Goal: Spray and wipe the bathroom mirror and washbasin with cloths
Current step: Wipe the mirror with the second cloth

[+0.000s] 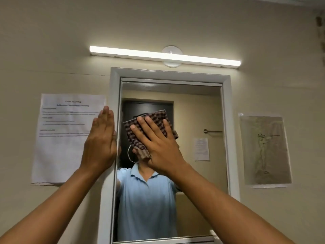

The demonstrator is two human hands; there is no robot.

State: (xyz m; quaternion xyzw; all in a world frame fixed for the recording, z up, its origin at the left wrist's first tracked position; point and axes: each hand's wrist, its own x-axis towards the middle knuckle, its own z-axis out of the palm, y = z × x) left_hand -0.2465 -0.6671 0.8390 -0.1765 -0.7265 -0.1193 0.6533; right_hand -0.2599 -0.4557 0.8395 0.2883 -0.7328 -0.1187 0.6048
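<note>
My right hand lies flat with fingers spread on a checked cloth, pressing it against the mirror in the upper left part of the glass. My left hand holds nothing; its fingers are straight and together, resting against the mirror's white frame on the left edge. A printed sheet hangs on the wall left of the frame, a drawing on the right, and a lit tube lamp sits above. The washbasin is out of view.
</note>
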